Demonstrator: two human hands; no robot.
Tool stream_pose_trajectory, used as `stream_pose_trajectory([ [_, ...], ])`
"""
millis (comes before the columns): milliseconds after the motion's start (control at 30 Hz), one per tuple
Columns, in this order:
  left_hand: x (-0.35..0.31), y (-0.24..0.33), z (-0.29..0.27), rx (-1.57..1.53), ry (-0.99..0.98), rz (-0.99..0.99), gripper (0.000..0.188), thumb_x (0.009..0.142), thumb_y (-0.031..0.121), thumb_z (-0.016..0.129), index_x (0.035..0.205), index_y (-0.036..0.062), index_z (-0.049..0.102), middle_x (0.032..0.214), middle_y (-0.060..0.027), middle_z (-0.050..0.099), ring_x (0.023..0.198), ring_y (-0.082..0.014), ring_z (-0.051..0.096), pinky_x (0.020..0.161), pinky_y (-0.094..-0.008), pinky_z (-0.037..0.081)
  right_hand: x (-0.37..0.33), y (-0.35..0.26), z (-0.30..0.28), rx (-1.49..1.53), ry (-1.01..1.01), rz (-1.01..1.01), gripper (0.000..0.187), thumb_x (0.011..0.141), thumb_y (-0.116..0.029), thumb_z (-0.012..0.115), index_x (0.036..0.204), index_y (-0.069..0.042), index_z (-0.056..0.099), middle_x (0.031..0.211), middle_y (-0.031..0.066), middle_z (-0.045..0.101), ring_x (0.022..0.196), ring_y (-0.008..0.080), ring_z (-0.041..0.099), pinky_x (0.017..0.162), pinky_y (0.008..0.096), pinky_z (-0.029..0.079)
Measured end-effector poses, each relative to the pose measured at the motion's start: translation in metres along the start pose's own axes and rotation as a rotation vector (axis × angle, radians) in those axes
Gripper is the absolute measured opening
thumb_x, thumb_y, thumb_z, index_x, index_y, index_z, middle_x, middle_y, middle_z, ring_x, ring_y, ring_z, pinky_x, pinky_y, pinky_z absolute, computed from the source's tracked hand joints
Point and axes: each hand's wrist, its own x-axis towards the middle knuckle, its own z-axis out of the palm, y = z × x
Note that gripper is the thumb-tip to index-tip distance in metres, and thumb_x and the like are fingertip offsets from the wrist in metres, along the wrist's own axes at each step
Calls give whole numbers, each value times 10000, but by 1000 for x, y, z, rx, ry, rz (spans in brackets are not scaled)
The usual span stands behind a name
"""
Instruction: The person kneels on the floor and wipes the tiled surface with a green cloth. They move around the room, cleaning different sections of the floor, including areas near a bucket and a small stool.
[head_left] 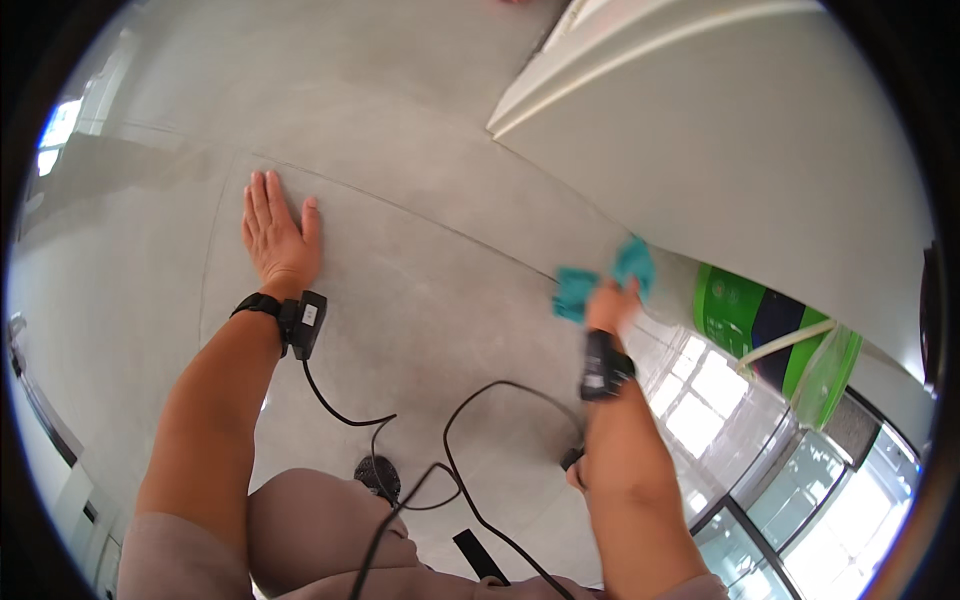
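My left hand (275,232) lies flat on the grey floor (430,300), fingers stretched forward and thumb apart, holding nothing. To the right, my right hand (609,306) is closed on a teal cloth (576,292), which bunches out on both sides of the fingers. The hand and cloth are smeared by motion, low over or on the floor near the foot of a pale wall. Whether the cloth touches the floor, I cannot tell. A black band with a small box sits on each wrist.
A green bucket (728,310) with a pale handle stands by the pale wall (720,140), right of the cloth. Black cables (452,440) run from the wrists past my body. A dark shoe (378,477) shows below. Glass panels (815,490) stand at the lower right.
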Motion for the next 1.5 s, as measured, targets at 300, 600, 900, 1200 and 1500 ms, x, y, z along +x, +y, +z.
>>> stream_pose_trajectory([
  [300,-4,-2,2,-17,8,14,691,918,430,463,1469,83,234,1540,-121,199,1418,-308,168,1138,-432,156,-149,-127,51,230,-690,-554,471,873,-298,578,1256,-29,529,1178,210,569,1026,337,563,884,420,452],
  [600,-3,3,-6,-27,-49,-21,694,930,426,443,1477,78,195,1547,-119,166,1423,-299,144,1143,-425,138,-47,11,-23,32,-118,166,443,827,-208,586,1185,49,549,1066,242,642,1004,382,613,868,437,475],
  [900,-5,3,-5,-32,-19,3,691,929,419,444,1474,67,207,1548,-115,171,1425,-297,142,1145,-424,130,-125,-174,38,380,-712,-494,438,838,-225,612,1226,-27,568,1206,223,581,1109,350,567,923,381,456],
  [1200,-7,6,-4,-33,-41,-22,688,940,431,437,1479,75,200,1555,-115,151,1433,-290,119,1148,-428,125,-133,-9,-57,115,-318,-102,416,845,-173,614,1244,-69,560,1110,203,579,1002,370,579,846,421,474],
  [1500,-8,2,0,-14,-40,-9,682,948,470,406,1479,93,203,1558,-97,145,1434,-276,118,1150,-425,128,-200,73,-64,-165,-523,-55,574,836,-133,629,1355,-11,417,1226,248,500,1020,436,569,887,454,477],
])
